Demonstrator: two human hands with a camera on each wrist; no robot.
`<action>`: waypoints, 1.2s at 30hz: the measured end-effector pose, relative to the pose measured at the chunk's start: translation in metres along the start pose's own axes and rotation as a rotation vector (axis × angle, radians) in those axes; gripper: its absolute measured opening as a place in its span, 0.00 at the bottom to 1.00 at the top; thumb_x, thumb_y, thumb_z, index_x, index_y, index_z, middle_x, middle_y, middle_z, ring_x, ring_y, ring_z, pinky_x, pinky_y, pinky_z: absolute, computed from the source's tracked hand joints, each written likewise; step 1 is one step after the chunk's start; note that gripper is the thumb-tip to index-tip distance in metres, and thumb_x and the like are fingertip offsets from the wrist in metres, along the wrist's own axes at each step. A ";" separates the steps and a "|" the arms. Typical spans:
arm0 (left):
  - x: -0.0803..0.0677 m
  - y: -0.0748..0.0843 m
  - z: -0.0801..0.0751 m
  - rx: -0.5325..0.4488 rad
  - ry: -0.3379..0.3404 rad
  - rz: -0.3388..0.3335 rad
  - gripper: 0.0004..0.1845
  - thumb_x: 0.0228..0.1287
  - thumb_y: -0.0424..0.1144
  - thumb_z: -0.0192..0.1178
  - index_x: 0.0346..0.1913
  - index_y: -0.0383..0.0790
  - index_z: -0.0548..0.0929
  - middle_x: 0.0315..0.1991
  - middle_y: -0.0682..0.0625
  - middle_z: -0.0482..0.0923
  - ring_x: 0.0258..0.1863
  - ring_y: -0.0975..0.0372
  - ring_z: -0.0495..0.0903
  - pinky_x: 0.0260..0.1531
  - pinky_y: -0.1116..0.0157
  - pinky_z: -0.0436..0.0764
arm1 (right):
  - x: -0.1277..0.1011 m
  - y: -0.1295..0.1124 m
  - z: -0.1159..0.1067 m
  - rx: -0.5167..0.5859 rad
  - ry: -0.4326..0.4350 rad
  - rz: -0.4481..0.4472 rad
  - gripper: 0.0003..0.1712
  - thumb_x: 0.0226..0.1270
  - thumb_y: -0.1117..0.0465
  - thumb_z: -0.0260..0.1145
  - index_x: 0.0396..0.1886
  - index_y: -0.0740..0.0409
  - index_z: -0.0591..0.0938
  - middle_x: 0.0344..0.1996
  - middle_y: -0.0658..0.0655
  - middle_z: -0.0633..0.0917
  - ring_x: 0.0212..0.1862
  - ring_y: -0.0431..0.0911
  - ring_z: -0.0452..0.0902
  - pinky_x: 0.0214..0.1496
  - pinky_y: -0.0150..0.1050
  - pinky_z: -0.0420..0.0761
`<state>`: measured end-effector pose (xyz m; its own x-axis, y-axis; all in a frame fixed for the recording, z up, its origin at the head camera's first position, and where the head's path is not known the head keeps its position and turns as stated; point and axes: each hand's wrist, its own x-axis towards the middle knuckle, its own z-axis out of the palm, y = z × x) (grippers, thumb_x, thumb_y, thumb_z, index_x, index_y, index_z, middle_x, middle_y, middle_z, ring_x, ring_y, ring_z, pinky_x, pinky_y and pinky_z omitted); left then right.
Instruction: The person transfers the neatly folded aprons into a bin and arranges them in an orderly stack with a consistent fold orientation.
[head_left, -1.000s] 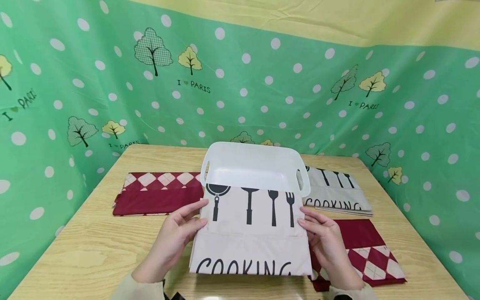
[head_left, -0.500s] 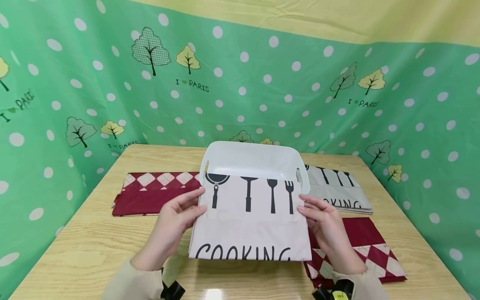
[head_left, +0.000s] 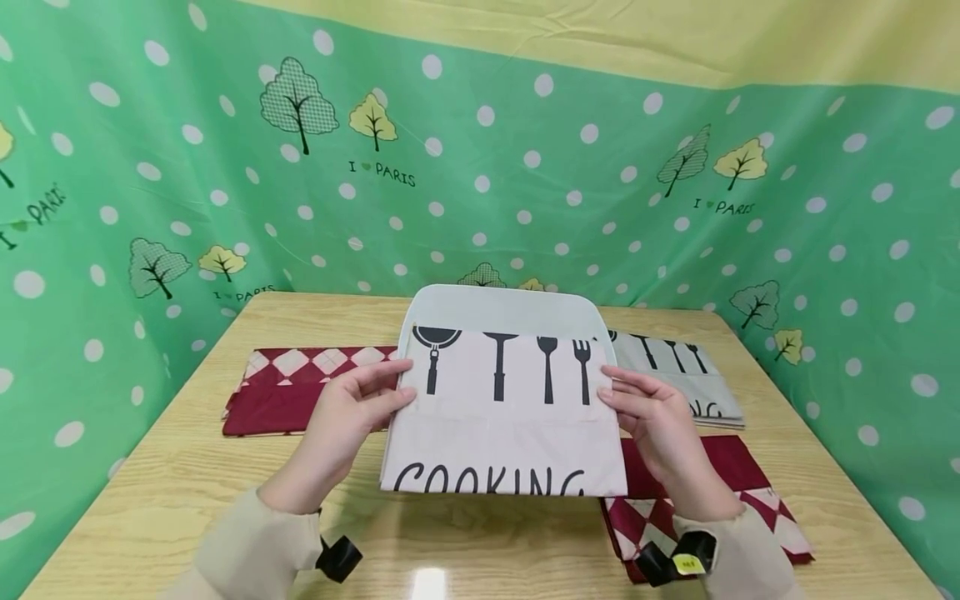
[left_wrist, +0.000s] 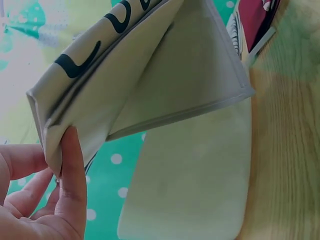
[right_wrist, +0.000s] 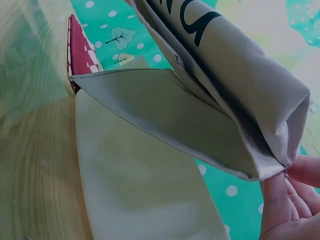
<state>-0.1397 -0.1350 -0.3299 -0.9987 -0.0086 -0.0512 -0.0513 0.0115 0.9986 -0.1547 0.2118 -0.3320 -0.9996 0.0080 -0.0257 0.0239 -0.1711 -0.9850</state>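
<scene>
A folded whitish cloth (head_left: 502,433), printed with dark kitchen utensils and the word COOKING, is held up between my two hands. My left hand (head_left: 352,425) pinches its left edge between thumb and fingers, and my right hand (head_left: 663,425) pinches the right edge. Behind it stands a white plastic basket (head_left: 506,308); the cloth covers most of its opening from the head camera. Seen from the left wrist, a loose layer of the cloth (left_wrist: 185,75) hangs in front of the basket's outer wall (left_wrist: 185,185). In the right wrist view the cloth's lower layers (right_wrist: 160,107) sag apart.
Left on the wooden table (head_left: 180,483) lies a folded red checked cloth (head_left: 277,406). To the right are another folded COOKING cloth (head_left: 675,383) and a second red checked cloth (head_left: 720,467). A green dotted curtain (head_left: 480,183) hangs around the table.
Both hands have raised the folded cloth and moved it toward the basket, so it now hides more of the basket's opening. The grip on both edges is the same.
</scene>
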 end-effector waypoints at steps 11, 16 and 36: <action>0.007 0.009 0.000 0.071 -0.013 -0.002 0.25 0.65 0.35 0.66 0.65 0.38 0.78 0.52 0.46 0.76 0.33 0.67 0.84 0.37 0.69 0.86 | 0.007 -0.007 -0.001 -0.044 -0.015 -0.030 0.16 0.67 0.70 0.65 0.37 0.41 0.90 0.32 0.45 0.89 0.35 0.36 0.86 0.38 0.30 0.86; 0.011 0.011 0.001 0.084 -0.017 -0.012 0.25 0.65 0.34 0.65 0.65 0.38 0.77 0.58 0.43 0.72 0.37 0.66 0.84 0.39 0.67 0.87 | 0.009 -0.011 -0.001 -0.071 -0.027 -0.038 0.17 0.67 0.70 0.65 0.37 0.40 0.90 0.33 0.44 0.90 0.36 0.36 0.86 0.39 0.29 0.86; 0.018 0.020 0.001 0.129 0.004 0.019 0.23 0.65 0.34 0.65 0.64 0.39 0.79 0.48 0.43 0.77 0.37 0.63 0.77 0.37 0.74 0.84 | 0.019 -0.021 0.002 -0.074 -0.032 -0.029 0.16 0.66 0.70 0.66 0.38 0.42 0.90 0.31 0.45 0.89 0.34 0.37 0.86 0.36 0.29 0.86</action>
<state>-0.1585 -0.1341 -0.3113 -0.9994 -0.0116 -0.0318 -0.0331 0.1403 0.9896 -0.1746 0.2139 -0.3119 -0.9998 -0.0195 0.0078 -0.0058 -0.0983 -0.9951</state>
